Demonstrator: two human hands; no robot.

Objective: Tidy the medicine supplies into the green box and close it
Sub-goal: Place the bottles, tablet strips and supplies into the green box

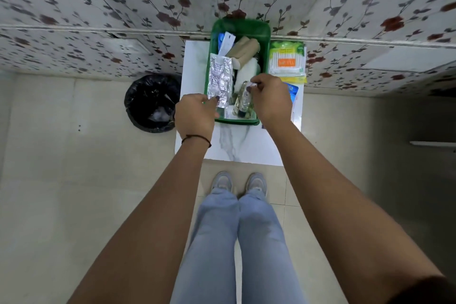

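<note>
Your white table [237, 148] stands against the flowered wall [98, 7], a black-lined bin [150, 103] on the floor to its left. The green box [265, 57] sits open on the table, already crowded with cardboard rolls [244, 48] and packets. Beside it on the right lies a pack of cotton buds [287, 61]. Your left hand [195, 116] pinches the near end of a silver blister strip [219, 76] — your right hand [269, 99] grips a small clear bottle [243, 100], both inside the box.

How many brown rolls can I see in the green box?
2 show: one roll at the box's far end, another roll beside it to the right. More may lie hidden beneath.
</note>
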